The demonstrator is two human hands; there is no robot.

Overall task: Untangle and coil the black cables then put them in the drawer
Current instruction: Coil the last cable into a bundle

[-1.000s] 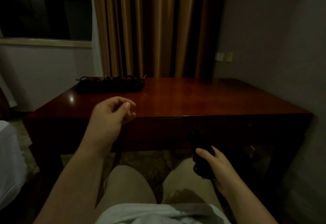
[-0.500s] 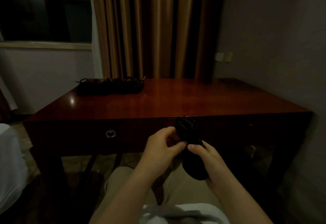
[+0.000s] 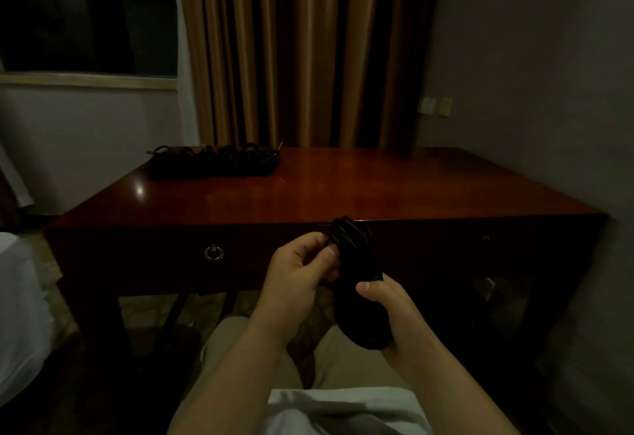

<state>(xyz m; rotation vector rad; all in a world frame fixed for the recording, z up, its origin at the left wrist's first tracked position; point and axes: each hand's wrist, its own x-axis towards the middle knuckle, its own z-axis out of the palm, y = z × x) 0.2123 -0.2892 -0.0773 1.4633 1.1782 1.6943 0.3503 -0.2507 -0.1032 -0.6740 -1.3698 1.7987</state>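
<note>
We see pale trouser legs (image 3: 240, 349) nearest, below both hands. The right hand (image 3: 394, 311) grasps the lower half of a coiled bundle of black cable (image 3: 356, 283), thumb across its front. The left hand (image 3: 298, 270) pinches the bundle's upper loops between thumb and fingers. The bundle hangs upright in front of the dark wooden drawer front (image 3: 154, 256), which is closed and carries a round metal ring pull (image 3: 213, 253). Beyond, a tangled heap of black cables (image 3: 214, 162) lies on the far left of the polished reddish-brown tabletop (image 3: 377, 187). Brown pleated curtains (image 3: 295, 50) hang behind.
</note>
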